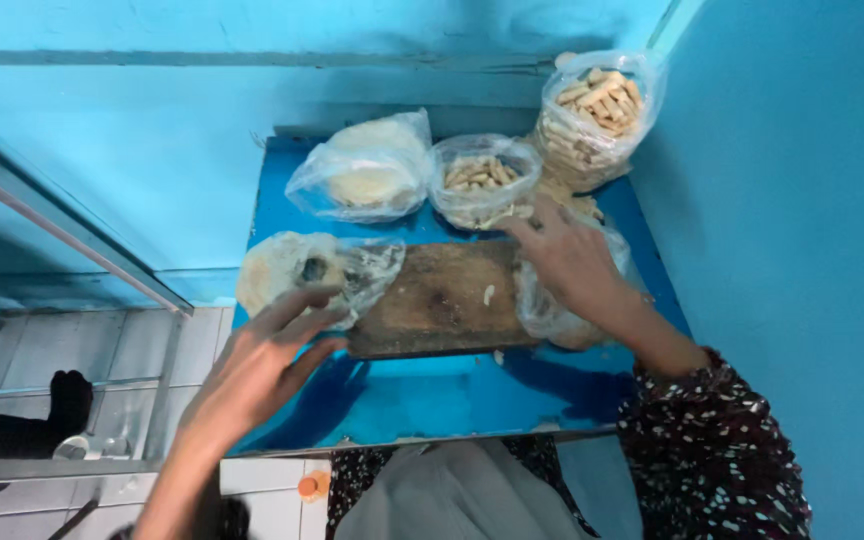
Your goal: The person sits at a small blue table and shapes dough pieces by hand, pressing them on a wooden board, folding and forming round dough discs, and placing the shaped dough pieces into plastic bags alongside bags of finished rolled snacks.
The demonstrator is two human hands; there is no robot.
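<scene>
A worn wooden board (447,296) lies on a small blue table (432,395). My left hand (257,365) hovers with fingers spread at the board's left end, fingertips touching a clear plastic bag of flat pale dough rounds (297,268). My right hand (572,262) reaches across the board's right end, resting on a crumpled clear bag (552,318), its fingers pointing toward a bag of short pale dough sticks (482,180). A tiny pale scrap (489,294) lies on the board.
At the table's back sit a bag of flat dough rounds (367,168) and a tall bag of dough sticks (597,110). Blue walls close in behind and to the right. A glass-and-metal frame (62,230) and tiled floor lie to the left.
</scene>
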